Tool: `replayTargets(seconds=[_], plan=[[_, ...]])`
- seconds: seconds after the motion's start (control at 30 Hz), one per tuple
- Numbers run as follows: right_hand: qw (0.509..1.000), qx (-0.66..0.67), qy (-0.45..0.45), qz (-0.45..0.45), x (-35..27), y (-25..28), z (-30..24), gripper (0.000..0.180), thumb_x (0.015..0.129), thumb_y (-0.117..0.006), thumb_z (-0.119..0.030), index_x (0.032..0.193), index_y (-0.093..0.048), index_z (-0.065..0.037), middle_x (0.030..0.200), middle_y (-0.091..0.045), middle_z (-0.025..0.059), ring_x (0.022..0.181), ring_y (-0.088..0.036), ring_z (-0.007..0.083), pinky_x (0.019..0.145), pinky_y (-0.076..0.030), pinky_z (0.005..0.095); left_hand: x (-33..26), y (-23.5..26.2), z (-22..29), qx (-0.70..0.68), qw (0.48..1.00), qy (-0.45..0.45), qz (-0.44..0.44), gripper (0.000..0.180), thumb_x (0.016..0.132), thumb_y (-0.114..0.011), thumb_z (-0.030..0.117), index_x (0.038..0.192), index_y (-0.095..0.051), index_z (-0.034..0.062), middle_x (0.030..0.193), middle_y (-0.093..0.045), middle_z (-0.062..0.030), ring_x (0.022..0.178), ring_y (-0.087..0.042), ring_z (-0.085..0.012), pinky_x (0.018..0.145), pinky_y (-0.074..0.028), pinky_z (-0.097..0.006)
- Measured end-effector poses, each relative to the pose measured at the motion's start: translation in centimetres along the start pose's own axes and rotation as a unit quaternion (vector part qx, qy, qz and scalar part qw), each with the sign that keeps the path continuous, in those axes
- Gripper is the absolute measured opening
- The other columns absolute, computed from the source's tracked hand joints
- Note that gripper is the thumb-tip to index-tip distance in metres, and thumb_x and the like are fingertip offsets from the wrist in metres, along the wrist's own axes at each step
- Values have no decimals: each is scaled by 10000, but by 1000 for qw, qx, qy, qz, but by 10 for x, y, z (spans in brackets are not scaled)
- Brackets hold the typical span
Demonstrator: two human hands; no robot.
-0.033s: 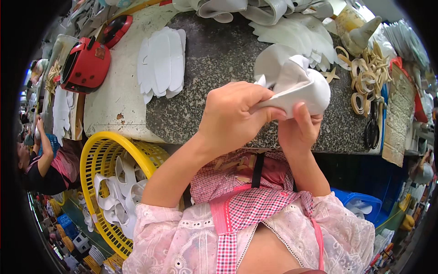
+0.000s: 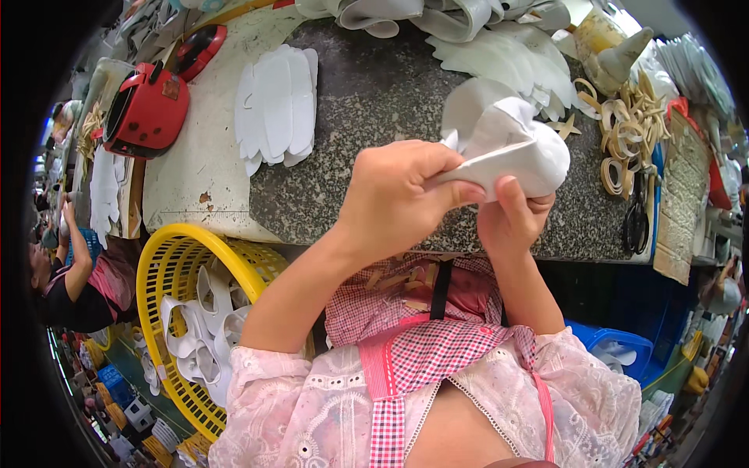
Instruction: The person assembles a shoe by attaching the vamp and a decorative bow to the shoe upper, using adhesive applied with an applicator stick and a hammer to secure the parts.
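Observation:
Above the dark speckled tabletop I hold a white shoe upper, its rounded end toward the right and a round flap standing up at its far side. My left hand is closed, pinching the upper's near left edge between thumb and fingers. From below, my right hand grips the rounded part, thumb on the near side; its other fingers are partly hidden behind the upper. Left of the hands lies a fanned stack of white insole-shaped pieces. More white pieces fan out beyond the upper.
A yellow basket with white shoe uppers stands at the left below the table. A red spotted container sits at the far left. On the right are beige bands, black-handled scissors and a stained pot. A blue bin is below.
The shoe upper has shifted slightly to the right and tilted a little, with my right hand moving along. My left hand keeps its pinch, nearly in the same place.

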State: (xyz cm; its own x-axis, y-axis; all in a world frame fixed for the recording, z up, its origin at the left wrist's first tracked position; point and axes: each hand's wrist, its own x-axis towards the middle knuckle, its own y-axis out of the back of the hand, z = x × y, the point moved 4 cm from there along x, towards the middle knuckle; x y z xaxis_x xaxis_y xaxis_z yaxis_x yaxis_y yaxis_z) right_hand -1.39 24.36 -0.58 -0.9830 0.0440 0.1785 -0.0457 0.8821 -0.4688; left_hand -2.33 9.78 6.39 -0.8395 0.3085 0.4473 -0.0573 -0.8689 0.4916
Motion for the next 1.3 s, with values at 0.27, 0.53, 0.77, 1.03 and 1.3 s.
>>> replayTargets(seconds=[0.27,0.53,0.77,1.03,1.3], plan=[[979,139,-135,-63,11,10,-3,627,797,-620,-271,1286,-359,22,1241,-489,149,1165,-473,278,986,-369,435,-8,0,-26,-78,983,-12,-163,206,629,-733,45,816,-651,18,686,-591,-54,732,-586,-184,648,-449,-255],[982,157,-66,82,12,0,4,379,738,-690,-52,1077,-531,10,990,-598,86,926,-594,194,852,-472,354,-14,-2,-11,49,996,-77,20,291,676,-728,54,950,-633,32,810,-595,-84,691,-577,-207,613,-463,-286],[986,-98,135,23,19,3,-7,161,682,-745,-23,808,-657,26,756,-660,59,666,-605,105,608,-481,220,-14,-4,-30,-42,993,45,-96,225,686,-711,24,874,-589,3,783,-585,-95,706,-583,-188,626,-467,-290],[977,-113,180,34,9,6,11,188,693,-747,-42,844,-657,25,771,-669,66,680,-619,118,629,-493,230,-21,-17,-27,29,996,-43,67,196,709,-699,87,886,-642,23,782,-613,-90,707,-583,-227,613,-471,-315],[996,-57,71,-13,17,19,1,394,707,-730,-98,1037,-568,42,918,-636,116,816,-624,186,736,-496,304,-17,-12,-39,-39,999,6,-28,92,755,-645,41,824,-596,5,775,-591,-94,709,-576,-233,629,-461,-312]])
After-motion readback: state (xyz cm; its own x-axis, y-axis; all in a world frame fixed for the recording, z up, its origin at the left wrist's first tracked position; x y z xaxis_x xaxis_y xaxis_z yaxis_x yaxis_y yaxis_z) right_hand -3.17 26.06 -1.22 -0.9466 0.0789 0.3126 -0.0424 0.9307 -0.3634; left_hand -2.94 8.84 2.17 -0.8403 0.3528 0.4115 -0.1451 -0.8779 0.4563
